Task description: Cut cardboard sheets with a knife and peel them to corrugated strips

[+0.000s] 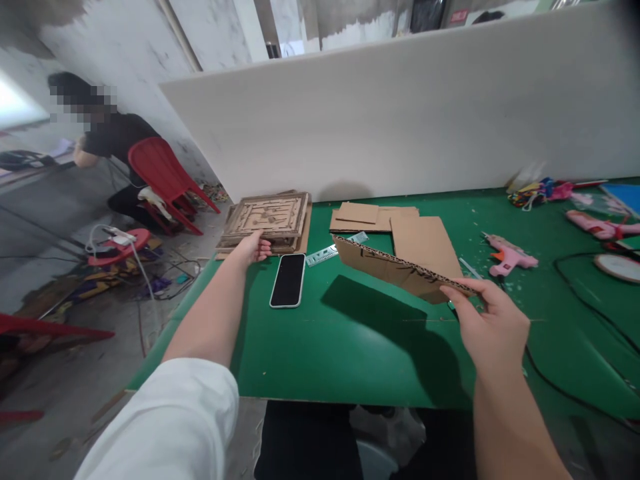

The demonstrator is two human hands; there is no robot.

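Observation:
My right hand (493,323) pinches a bent piece of cardboard (387,267) by its right end, thumb on the near side. The piece is tilted above the table, its corrugated edge towards me, and casts a shadow. My left hand (254,248) is at the front edge of a stack of cardboard panels (233,230), fingers loosely curled and apart from the thumb. A decorated cardboard panel (270,215) with raised strips lies on top of that stack. Close to the left hand lies a phone (289,281) with a dark screen. Beyond it is a pale green stencil ruler (323,255).
Flat cardboard pieces (425,241) lie at the back of the green table (300,357). To the right are a pink glue gun (513,255), a black cable (555,393) and a roll of tape (620,267). A white board (400,127) stands behind. A person (120,143) sits at far left.

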